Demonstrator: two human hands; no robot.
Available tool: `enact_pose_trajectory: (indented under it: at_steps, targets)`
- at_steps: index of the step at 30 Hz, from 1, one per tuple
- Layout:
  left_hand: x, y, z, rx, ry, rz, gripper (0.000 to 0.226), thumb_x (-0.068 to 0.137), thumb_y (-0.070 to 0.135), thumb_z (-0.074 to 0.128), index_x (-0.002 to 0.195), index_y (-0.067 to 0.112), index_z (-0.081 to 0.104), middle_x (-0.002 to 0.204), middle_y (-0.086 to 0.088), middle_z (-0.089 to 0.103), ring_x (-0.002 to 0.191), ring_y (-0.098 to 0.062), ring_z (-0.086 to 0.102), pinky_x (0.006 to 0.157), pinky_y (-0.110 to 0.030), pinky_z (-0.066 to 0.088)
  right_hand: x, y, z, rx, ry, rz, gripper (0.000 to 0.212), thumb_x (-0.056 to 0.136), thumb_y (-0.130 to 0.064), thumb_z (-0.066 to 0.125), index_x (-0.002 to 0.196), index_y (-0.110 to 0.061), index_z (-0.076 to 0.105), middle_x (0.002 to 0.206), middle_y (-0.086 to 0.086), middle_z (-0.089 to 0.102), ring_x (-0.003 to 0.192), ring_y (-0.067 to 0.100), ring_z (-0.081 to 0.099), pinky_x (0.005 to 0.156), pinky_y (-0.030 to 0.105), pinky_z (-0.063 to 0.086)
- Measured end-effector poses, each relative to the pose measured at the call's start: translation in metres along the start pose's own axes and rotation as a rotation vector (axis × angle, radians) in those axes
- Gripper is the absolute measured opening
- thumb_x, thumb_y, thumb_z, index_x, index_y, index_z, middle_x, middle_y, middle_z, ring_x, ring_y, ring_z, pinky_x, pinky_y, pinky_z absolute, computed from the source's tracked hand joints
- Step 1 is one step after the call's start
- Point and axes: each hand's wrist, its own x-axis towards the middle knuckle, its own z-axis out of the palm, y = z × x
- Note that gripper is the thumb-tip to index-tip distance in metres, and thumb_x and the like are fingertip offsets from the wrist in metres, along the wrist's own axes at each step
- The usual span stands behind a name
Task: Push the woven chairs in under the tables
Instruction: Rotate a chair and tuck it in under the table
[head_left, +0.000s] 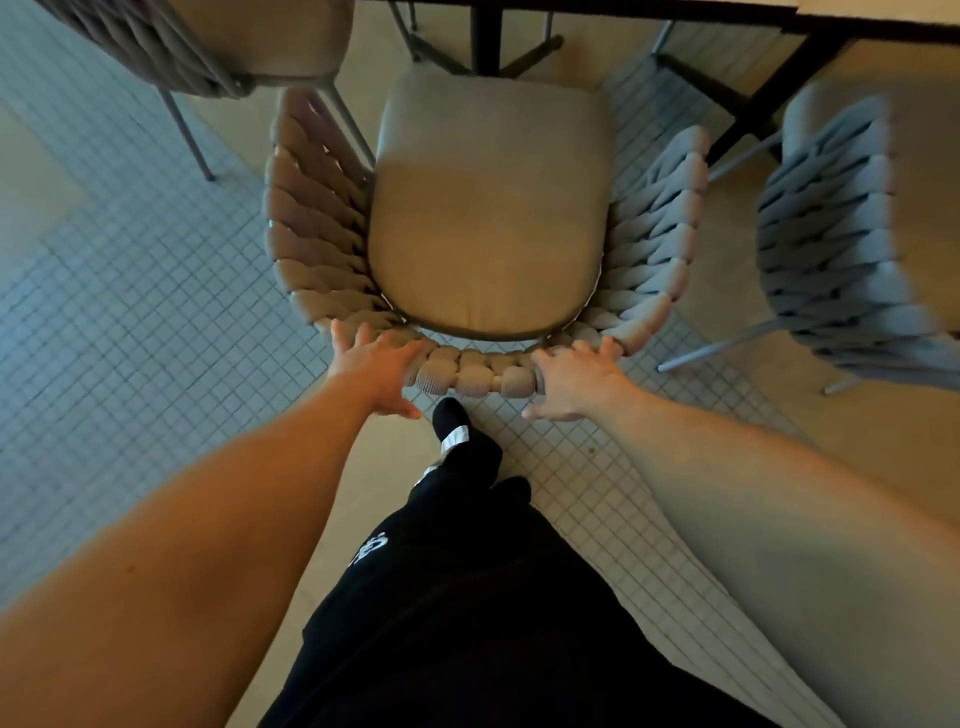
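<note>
A woven chair (311, 228) with a thick braided backrest and a beige seat cushion (488, 208) stands right in front of me, its front edge near the table (831, 15) at the top. My left hand (374, 369) lies on the left of the curved backrest's top, fingers spread over the weave. My right hand (576, 379) lies on the right of the same backrest, fingers also spread. Both hands rest flat against the chair rather than wrapping it.
A second woven chair (841, 249) stands at the right and a third (171, 52) at the upper left. Dark table legs (488, 36) stand beyond the seat. The floor is small grey tiles and beige slabs. My dark trouser leg and shoe (452, 421) are just behind the chair.
</note>
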Motion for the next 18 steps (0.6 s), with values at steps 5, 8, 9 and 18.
enact_pose_trajectory:
  at_steps: [5,8,9,18]
  targets:
    - [0.018,0.003,0.01,-0.025,0.083,0.061,0.065,0.086,0.053,0.069,0.143,0.052,0.038,0.145,0.007,0.054,0.137,-0.032,0.044,0.115,-0.071,0.009,0.007,0.003,0.007,-0.033,0.03,0.002,0.07,0.088,-0.073,0.055,0.137,-0.024,0.047,0.133,0.006,0.061,0.132,0.031,0.046,0.111,0.062,0.022]
    - [0.022,0.003,0.008,-0.02,0.143,0.075,0.048,0.087,0.036,0.064,0.129,0.054,0.049,0.125,0.012,0.065,0.12,-0.027,0.056,0.108,-0.06,0.03,0.005,0.003,0.011,-0.054,0.099,-0.026,0.064,0.092,-0.072,0.048,0.135,-0.024,0.049,0.13,0.005,0.064,0.129,0.03,0.048,0.11,0.059,0.024]
    - [0.018,0.005,0.008,-0.013,0.132,0.075,0.044,0.088,0.033,0.063,0.126,0.051,0.052,0.121,0.011,0.065,0.117,-0.026,0.058,0.106,-0.058,0.033,0.001,0.002,0.013,-0.051,0.099,-0.032,0.064,0.093,-0.072,0.047,0.135,-0.024,0.05,0.129,0.005,0.064,0.128,0.029,0.049,0.111,0.059,0.023]
    - [0.005,0.04,0.006,0.023,0.104,0.059,0.032,0.088,0.028,0.06,0.119,0.039,0.06,0.115,0.006,0.065,0.11,-0.026,0.062,0.102,-0.059,0.039,-0.027,0.021,0.017,-0.03,0.086,-0.012,0.053,0.093,-0.067,0.054,0.12,-0.02,0.055,0.116,0.006,0.066,0.122,0.029,0.053,0.113,0.058,0.022]
